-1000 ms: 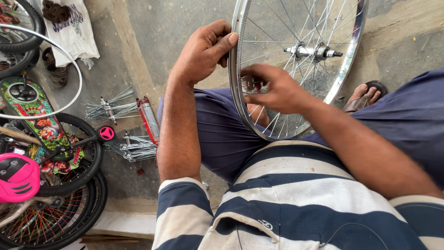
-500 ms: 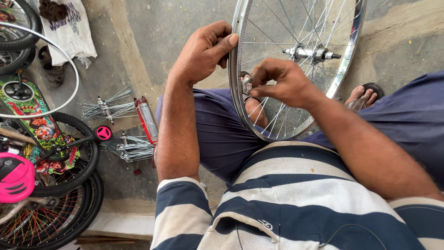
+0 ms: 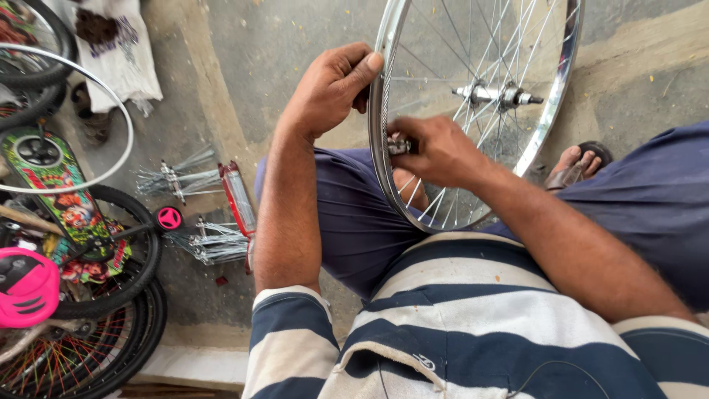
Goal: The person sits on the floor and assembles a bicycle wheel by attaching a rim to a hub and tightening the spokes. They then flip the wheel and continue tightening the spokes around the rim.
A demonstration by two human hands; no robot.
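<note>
Shiny chrome spoked bicycle wheel rim (image 3: 384, 159) stands upright btwn the person's knees, lower arc resting against the dark blue trousers (image 3: 347, 214), silver axle hub (image 3: 496, 94) at centre w/ thin wire spokes fanning out. Left hand (image 3: 329, 92) is wrapped over the rim's outer edge, thumb on top, fingers curled round the far side — a firm steadying grip. Right hand (image 3: 436, 148) is inside the wheel, closed on a small metal tool (image 3: 399, 146) pressed at the rim's inner face, approx where a spoke meets it. Rim looks stiff and light, prob easy to spin or tip; polished metal likely slick, so holding across the edge as the left does seems the sound spot. Spokes look thin, springy, bendable — poor place to grab. On the concrete floor (image 3: 244, 52) to the left: bundles of loose silver spokes (image 3: 214, 244), a red flat packet (image 3: 238, 196), black tyred wheels (image 3: 111, 295), pink plastic part (image 3: 26, 288).
</note>
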